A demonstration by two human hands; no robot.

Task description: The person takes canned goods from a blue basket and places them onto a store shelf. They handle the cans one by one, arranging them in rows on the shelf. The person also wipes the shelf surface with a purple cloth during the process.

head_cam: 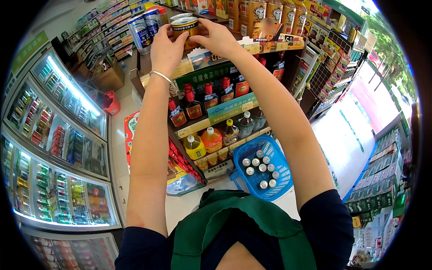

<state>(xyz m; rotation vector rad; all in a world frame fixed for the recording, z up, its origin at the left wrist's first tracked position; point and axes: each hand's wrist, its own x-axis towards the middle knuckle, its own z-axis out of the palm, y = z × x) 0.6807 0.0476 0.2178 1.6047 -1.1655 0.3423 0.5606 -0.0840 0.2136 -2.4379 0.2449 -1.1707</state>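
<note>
Both my hands are at the top of a shelf unit, around a gold drink can (185, 27). My left hand (165, 49) grips its left side, and my right hand (216, 37) grips its right side, thumbs towards me. The can stands upright, and my fingers partly cover its lower part. Just behind it the silver lid of another can (181, 16) shows. Blue and silver drink cans (140, 33) stand stacked to the left of my left hand. Whether the gold can rests on the shelf or on another can is hidden.
Boxed bottles (249, 17) line the top shelf at right. Dark bottles with red caps (193, 108) and large drink bottles (211, 140) fill lower shelves. A blue plastic basket (241, 155) holding several cans is on the floor. Glass-door coolers (109, 148) run along the left.
</note>
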